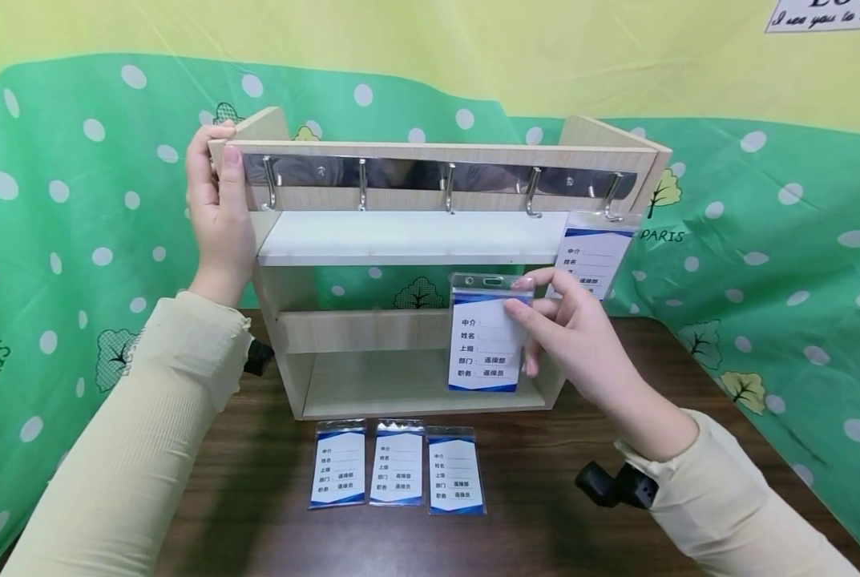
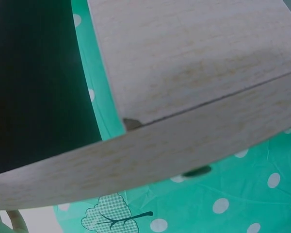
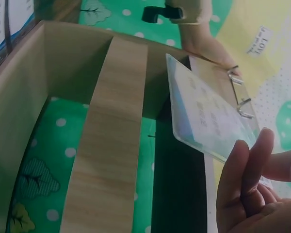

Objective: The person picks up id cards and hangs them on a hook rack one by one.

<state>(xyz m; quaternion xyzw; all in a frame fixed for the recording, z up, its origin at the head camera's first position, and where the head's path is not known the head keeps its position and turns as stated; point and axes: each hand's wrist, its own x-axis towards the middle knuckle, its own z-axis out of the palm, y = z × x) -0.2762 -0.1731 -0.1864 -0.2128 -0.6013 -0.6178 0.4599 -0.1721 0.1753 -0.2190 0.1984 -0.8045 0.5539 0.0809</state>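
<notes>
badge (image 1: 483,340) in a clear sleeve sits upright, in the head view, before the wooden shelf (image 1: 361,330), its upper right edge pinched by the right hand (image 1: 574,324), a grip that likely keeps its top slot uncovered. the left hand (image 1: 220,212) grips the top board's left end, thumb in front, seemingly to steady the shelf. metal hooks (image 1: 450,188) line that board; a hung badge (image 1: 594,250) is at the rightmost. three spare badges (image 1: 340,467) lie face up on the table (image 1: 530,457), perhaps for easy reach. the left wrist view shows mostly wood; i cannot tell the left hand's grip there. the right wrist view shows fingertips at the badge's edge.
</notes>
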